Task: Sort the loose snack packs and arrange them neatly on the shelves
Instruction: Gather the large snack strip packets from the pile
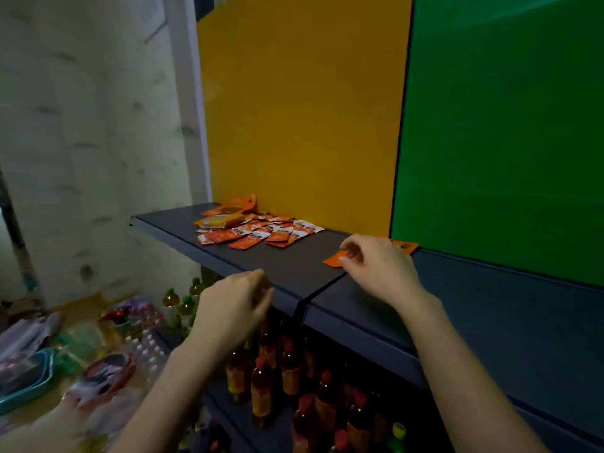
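A loose heap of small red and white snack packs [258, 232] lies on the dark shelf [294, 266] before the yellow back panel, with larger orange packs [228, 212] at its far left. My right hand [376, 266] rests on the shelf to the right of the heap, fingers pinched on a flat orange pack [333, 259]; another orange edge [405, 246] shows behind the hand. My left hand [235, 305] hovers at the shelf's front edge with fingers curled; nothing is visible in it.
The lower shelf holds several bottles with red caps [287, 371]. Green-capped bottles [183, 302], bags and a teal basket [29, 377] lie on the floor at left. A second shelf section [490, 308] under the green panel extends right.
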